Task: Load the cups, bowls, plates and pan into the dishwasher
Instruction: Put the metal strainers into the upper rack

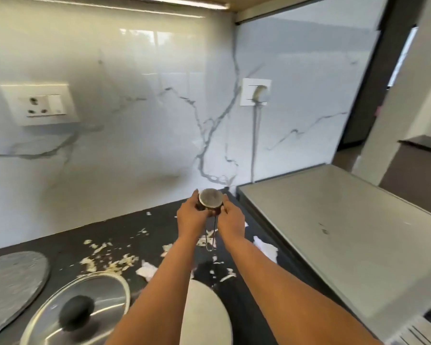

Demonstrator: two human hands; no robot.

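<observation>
Both hands, left and right, clamp one small steel pan between them at twelve o'clock, held above the counter, its base tipped toward me. Its wire handle hangs toward six, between my wrists, neither hand nearer. Scraps litter the dark counter; a lid lies at seven o'clock and a steel top, I judge the dishwasher's, at three.

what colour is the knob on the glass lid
Black; the knob sits at the centre of the glass lid, clearest in the head view.
</observation>
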